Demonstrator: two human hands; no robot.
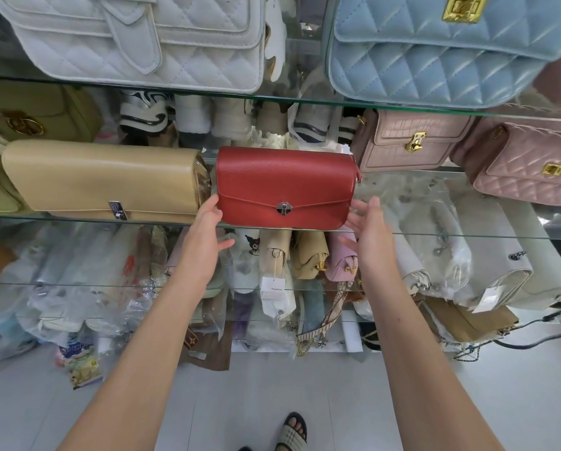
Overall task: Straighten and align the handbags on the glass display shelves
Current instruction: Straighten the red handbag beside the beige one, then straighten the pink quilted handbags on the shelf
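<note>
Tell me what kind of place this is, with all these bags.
Most likely a handbag shop. Bags like the red handbag and the blue quilted bag stand facing out on tiered glass shelves, and lower down sit plastic-wrapped bags, with a paper tag among them.

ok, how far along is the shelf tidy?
Looks done: beige bag sits flush along the glass shelf edge. In hand: red bag, left hand touching its left end, right hand open by its right end, no grip yet. Left: pink quilted bag looks skewed and set back.
</note>
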